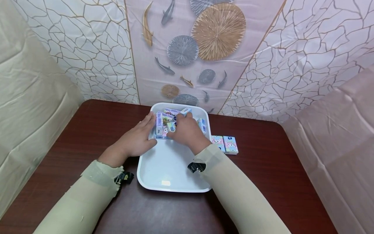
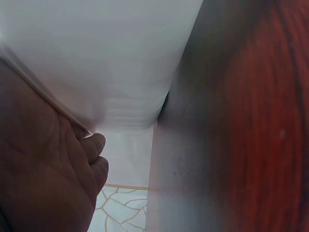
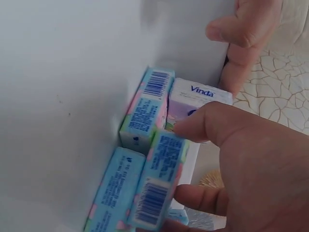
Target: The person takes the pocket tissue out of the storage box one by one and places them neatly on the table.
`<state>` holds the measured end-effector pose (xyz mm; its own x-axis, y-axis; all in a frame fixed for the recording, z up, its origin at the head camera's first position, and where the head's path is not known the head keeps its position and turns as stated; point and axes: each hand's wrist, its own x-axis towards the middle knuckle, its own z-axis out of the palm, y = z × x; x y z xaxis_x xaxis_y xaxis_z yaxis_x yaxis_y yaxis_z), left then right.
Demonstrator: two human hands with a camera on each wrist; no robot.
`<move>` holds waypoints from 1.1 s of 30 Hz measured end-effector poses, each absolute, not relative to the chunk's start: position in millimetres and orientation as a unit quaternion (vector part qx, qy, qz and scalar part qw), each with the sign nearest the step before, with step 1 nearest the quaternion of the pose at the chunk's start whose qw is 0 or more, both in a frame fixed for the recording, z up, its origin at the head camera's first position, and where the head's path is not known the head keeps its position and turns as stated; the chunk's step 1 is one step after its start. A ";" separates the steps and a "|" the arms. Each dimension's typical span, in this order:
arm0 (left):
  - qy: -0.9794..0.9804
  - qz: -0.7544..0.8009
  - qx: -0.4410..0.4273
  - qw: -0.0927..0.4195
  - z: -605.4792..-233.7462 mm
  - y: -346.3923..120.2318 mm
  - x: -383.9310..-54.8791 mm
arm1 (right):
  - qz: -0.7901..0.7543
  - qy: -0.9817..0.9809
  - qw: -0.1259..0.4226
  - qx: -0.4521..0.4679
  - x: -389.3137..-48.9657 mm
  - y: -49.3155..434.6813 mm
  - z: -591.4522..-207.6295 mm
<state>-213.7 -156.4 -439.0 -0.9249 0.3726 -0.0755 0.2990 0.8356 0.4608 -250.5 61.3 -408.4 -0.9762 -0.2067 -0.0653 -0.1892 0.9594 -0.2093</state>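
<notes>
- I see a small, box-shaped blue-and-pink packet (image 3: 158,181) pinched between thumb and fingers of the right hand (image 1: 188,131), toward the white plastic tray's (image 1: 172,165) far edge.
- The left hand (image 1: 135,139), fingers extended, touches the tray's left edge.

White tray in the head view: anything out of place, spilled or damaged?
Two small packs lie on the table right of the tray, slightly odd since the other visible packs are inside. No spill or damage shows.
</notes>
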 end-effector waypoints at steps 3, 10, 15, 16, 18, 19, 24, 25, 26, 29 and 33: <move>0.955 0.227 0.174 0.082 -438.7 -156.4 -213.2 | -0.106 0.989 0.059 -0.089 -248.8 61.6 -405.8; 0.954 0.230 0.174 0.082 -438.0 -156.3 -212.7 | -0.102 0.986 0.090 -0.092 -246.0 64.2 -400.3; 0.954 0.229 0.176 0.079 -438.6 -156.1 -213.0 | -0.085 0.985 0.099 -0.114 -243.6 67.2 -395.8; 0.954 0.229 0.177 0.078 -438.5 -156.1 -213.1 | -0.081 0.984 0.100 -0.120 -243.1 68.0 -394.9; 0.954 0.228 0.177 0.076 -438.3 -155.9 -213.2 | -0.071 0.983 0.104 -0.134 -242.3 69.9 -393.3; 0.954 0.227 0.177 0.076 -438.2 -155.9 -213.2 | -0.067 0.982 0.108 -0.141 -242.0 71.0 -392.6; 0.954 0.230 0.177 0.076 -437.7 -156.1 -212.9 | -0.051 0.973 0.131 -0.181 -242.5 77.3 -387.1; 0.954 0.230 0.176 0.076 -437.7 -156.2 -212.8 | -0.052 0.972 0.135 -0.186 -243.0 78.7 -385.7; 0.954 0.231 0.176 0.076 -437.7 -156.1 -212.7 | -0.054 0.970 0.138 -0.191 -243.7 80.2 -384.8; 0.954 0.231 0.173 0.077 -438.0 -156.2 -212.6 | -0.066 0.967 0.143 -0.201 -245.7 85.3 -382.9; 0.954 0.233 0.171 0.078 -438.5 -156.1 -212.2 | -0.087 0.966 0.153 -0.189 -244.7 90.1 -379.1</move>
<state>-212.2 -156.1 -438.5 -0.9297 0.3618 -0.0689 0.2892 0.8329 0.4719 -244.7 90.1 -379.1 -0.8817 -0.3914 -0.2634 -0.3381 0.9136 -0.2258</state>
